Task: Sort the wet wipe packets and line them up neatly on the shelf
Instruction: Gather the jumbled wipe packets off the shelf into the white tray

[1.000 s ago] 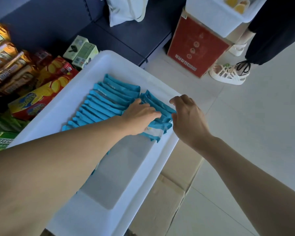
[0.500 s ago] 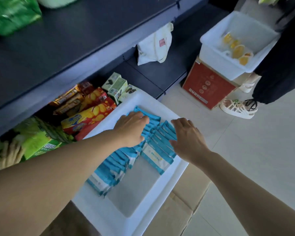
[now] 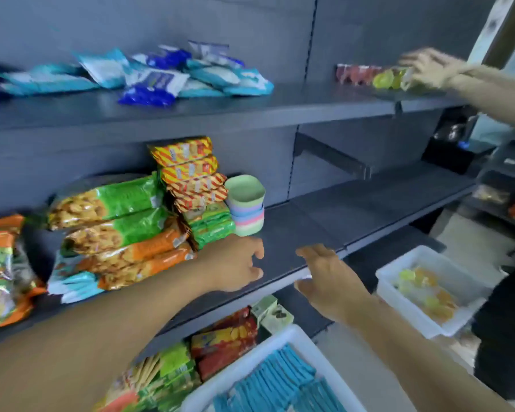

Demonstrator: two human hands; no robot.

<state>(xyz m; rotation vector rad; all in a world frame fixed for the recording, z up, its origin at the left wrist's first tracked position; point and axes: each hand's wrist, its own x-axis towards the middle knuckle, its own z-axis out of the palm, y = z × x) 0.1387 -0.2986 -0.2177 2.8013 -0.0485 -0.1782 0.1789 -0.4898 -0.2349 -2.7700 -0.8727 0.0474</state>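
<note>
Wet wipe packets point(image 3: 280, 379) sit in white bin point(image 3: 250, 352) below; L hand point(image 3: 235, 263) & R hand point(image 3: 327, 278) both empty, fingers loose, over mid shelf point(image 3: 354, 209)

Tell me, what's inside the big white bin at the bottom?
The white bin holds rows of blue wet wipe packets standing on edge. The bin runs off the picture's bottom edge, so its floor and the rest of it can't be seen.

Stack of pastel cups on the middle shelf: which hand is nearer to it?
Left. The left hand sits just below the stack of pastel cups, nearly touching. The right hand is off to the right, by the shelf edge.
</note>
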